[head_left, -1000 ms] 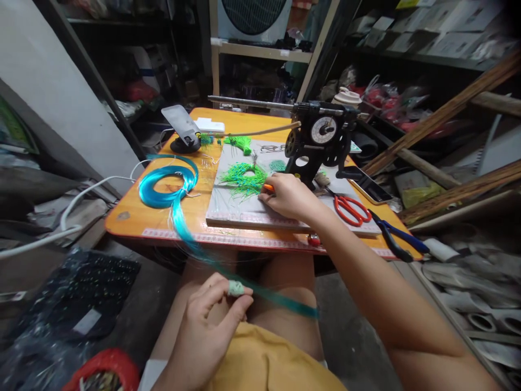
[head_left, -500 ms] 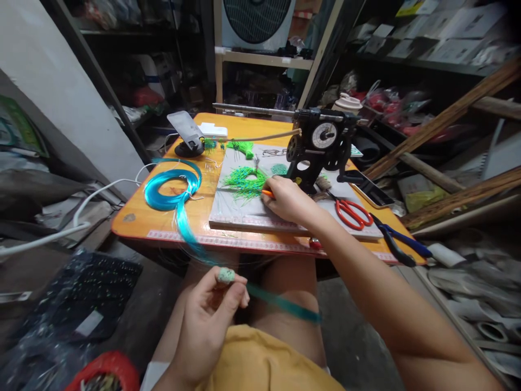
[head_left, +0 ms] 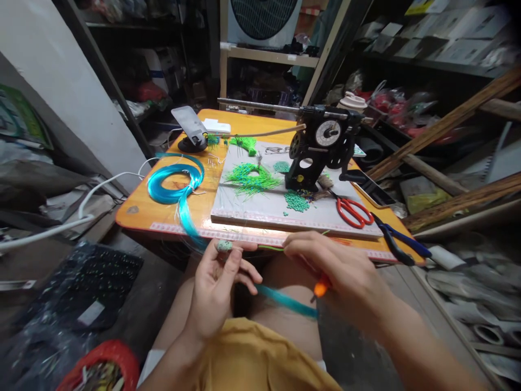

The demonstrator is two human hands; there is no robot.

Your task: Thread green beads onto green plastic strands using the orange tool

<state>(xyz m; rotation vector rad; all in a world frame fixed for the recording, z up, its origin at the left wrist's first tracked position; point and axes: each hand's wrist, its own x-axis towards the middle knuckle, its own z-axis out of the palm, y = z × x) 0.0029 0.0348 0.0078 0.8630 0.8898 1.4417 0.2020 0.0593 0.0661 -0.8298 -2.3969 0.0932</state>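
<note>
Orange table (head_left: 142, 215): green strand (head_left: 271, 248) at its near edge.
Right hand (head_left: 334, 266) pinches the strand, an orange tool (head_left: 321, 286) also in it; left hand (head_left: 217, 285), apart, is by the other end, its grip unclear. Blue fibre (head_left: 156, 187) coils near the table's left edge.

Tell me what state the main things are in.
Left hand, thumb and forefinger together
Right hand, curled around an orange item
Green strand, stretched between the hands
Blue bundle, coiled, tied, with a long tail
Ringed green pieces, splayed
Near green beads, heaped loose
Scissors, lying down, blade opening unclear
Pliers, handles apart
Black machine, upright
</note>
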